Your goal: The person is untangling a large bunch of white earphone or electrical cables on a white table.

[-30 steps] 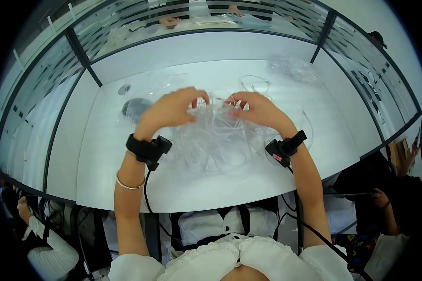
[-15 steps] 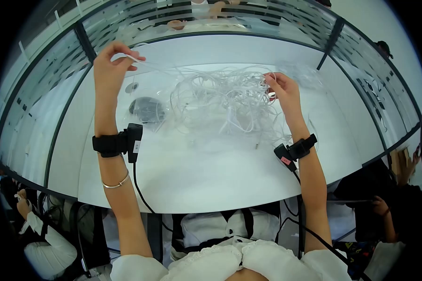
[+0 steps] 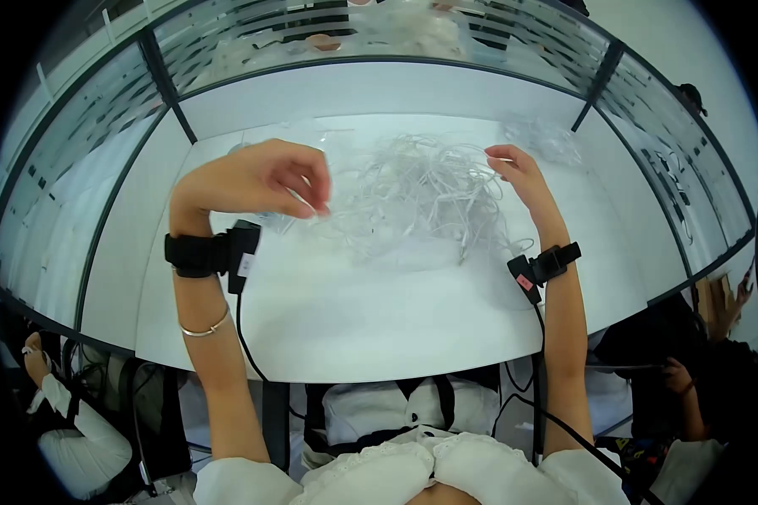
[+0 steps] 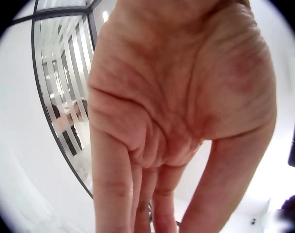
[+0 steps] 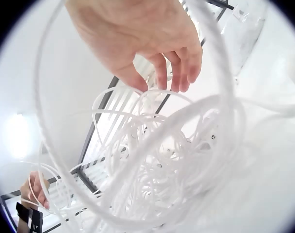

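A tangled heap of white cables [image 3: 433, 189] lies on the white table [image 3: 379, 324]. My left hand [image 3: 265, 181] hovers left of the heap, fingers bent loosely downward; the left wrist view shows its palm [image 4: 176, 87] and long, loose fingers, their tips cut off by the frame. No item shows in it. At the heap's upper right is my right hand [image 3: 522, 172]. In the right wrist view, that hand [image 5: 142, 39] has relaxed, spread fingers above the cables [image 5: 162, 165], with one strand at the thumb tip. Large cable loops cross close to that camera.
Clear plastic bags [image 3: 543, 139] lie at the back right. More clear plastic [image 3: 278, 220] shows partly behind my left hand. Low white partitions with striped glass [image 3: 379, 38] enclose the back and sides. Black camera leads hang from both wrists, and other people sit around.
My left hand has come down and inward from the upper left, and the white strand it held is gone from it. My right hand has shifted slightly right, its fingers looser. The heap looks more bunched.
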`<state>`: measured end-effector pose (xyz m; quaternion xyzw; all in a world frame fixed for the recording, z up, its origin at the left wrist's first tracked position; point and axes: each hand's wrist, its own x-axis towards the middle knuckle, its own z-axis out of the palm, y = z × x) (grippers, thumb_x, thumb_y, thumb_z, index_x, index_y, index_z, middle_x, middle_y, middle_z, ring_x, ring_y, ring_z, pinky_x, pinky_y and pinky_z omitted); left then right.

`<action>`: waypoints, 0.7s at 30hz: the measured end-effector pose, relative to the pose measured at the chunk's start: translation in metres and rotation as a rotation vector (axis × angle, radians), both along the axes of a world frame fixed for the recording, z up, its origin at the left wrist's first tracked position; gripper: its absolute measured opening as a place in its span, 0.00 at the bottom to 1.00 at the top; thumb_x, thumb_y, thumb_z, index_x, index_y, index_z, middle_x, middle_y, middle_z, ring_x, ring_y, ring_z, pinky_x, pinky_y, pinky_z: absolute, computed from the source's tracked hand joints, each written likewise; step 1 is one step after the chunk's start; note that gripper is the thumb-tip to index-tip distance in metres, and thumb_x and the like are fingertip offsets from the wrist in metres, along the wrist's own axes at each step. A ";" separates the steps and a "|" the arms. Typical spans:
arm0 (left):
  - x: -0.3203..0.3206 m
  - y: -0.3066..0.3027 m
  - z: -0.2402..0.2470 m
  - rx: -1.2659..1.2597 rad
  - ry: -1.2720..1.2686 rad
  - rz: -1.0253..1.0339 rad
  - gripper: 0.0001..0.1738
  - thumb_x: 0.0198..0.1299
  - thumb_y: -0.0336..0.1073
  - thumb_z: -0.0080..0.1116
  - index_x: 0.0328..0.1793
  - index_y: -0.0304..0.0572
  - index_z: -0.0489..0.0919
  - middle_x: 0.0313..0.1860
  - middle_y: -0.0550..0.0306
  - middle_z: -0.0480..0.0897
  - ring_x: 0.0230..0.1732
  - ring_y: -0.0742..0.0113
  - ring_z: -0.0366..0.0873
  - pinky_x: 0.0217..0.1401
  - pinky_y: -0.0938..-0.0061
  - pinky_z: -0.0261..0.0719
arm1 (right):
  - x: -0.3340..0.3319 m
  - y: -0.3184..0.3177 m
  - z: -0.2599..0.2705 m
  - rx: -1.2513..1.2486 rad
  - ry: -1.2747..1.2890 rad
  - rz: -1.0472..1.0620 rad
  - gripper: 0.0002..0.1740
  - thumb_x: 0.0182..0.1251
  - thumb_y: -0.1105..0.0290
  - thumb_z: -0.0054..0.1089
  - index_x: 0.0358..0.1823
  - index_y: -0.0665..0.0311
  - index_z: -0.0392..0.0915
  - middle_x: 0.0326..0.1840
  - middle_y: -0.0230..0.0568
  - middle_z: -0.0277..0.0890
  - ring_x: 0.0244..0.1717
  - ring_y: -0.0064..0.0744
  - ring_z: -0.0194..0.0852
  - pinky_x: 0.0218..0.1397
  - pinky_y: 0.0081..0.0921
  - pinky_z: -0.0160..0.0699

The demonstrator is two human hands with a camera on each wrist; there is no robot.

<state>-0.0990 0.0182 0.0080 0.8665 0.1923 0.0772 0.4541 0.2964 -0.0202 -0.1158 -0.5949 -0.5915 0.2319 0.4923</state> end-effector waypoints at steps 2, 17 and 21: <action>0.009 -0.007 0.004 -0.056 -0.009 -0.058 0.08 0.57 0.24 0.59 0.43 0.37 0.77 0.44 0.57 0.81 0.49 0.66 0.82 0.50 0.74 0.80 | -0.007 0.000 0.003 0.126 0.015 -0.022 0.16 0.65 0.64 0.61 0.51 0.61 0.78 0.51 0.37 0.79 0.52 0.27 0.76 0.56 0.28 0.71; 0.061 0.061 -0.135 0.299 -0.060 0.643 0.15 0.50 0.36 0.69 0.40 0.36 0.79 0.32 0.51 0.83 0.33 0.62 0.80 0.36 0.69 0.77 | -0.079 -0.022 0.023 0.269 -0.159 0.115 0.10 0.64 0.72 0.56 0.46 0.62 0.79 0.49 0.37 0.77 0.51 0.34 0.75 0.58 0.31 0.70; 0.062 0.072 -0.145 0.105 -0.170 0.656 0.17 0.50 0.37 0.71 0.42 0.37 0.79 0.30 0.56 0.82 0.34 0.69 0.79 0.38 0.74 0.75 | -0.077 -0.019 0.016 0.244 -0.121 0.142 0.10 0.64 0.73 0.56 0.45 0.63 0.79 0.48 0.38 0.78 0.49 0.33 0.75 0.56 0.29 0.70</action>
